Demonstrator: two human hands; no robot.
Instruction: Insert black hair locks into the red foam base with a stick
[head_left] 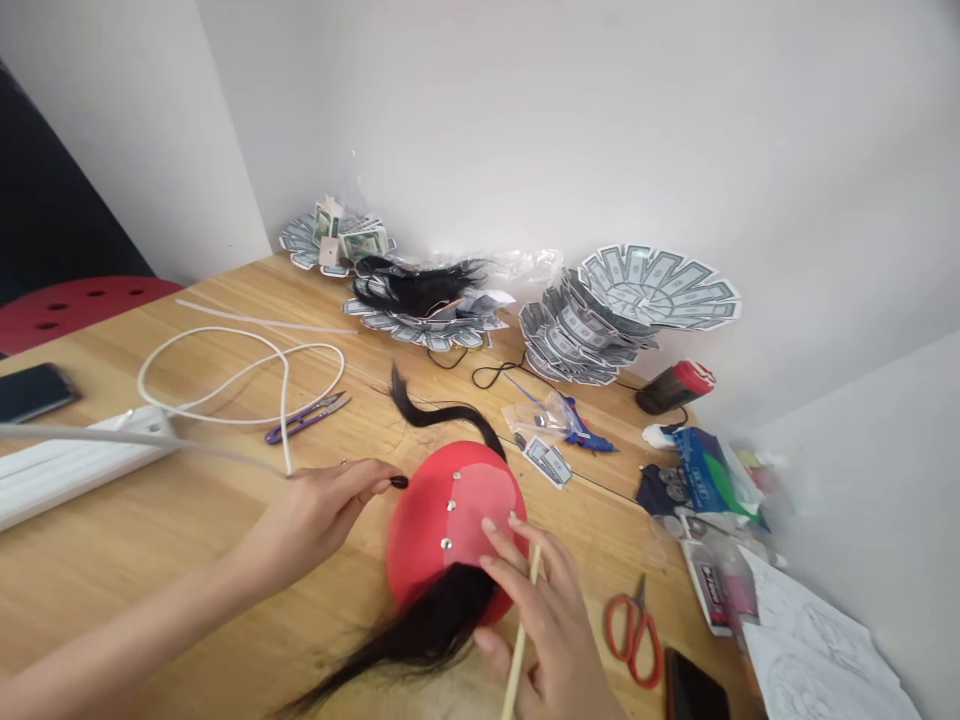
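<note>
A red dome-shaped form (455, 520) studded with silver pins lies on the wooden table (150, 540). Black hair (420, 630) spreads over its near side, and a thin black strand (439, 412) curls away from its far edge. My left hand (319, 515) sits just left of the dome, its fingertips pinched on a small dark bit at the end of a strand. My right hand (544, 620) presses its fingers on the dome and the hair and grips a thin pale stick (523, 635).
Purple thread snips (306, 417) and a looped white cable (240, 375) lie at the left by a white power strip (75, 460). Red scissors (636, 628) and a phone (694, 688) lie right. Stacks of banknote-print paper fans (622, 310) and loose black hair (420, 285) line the wall.
</note>
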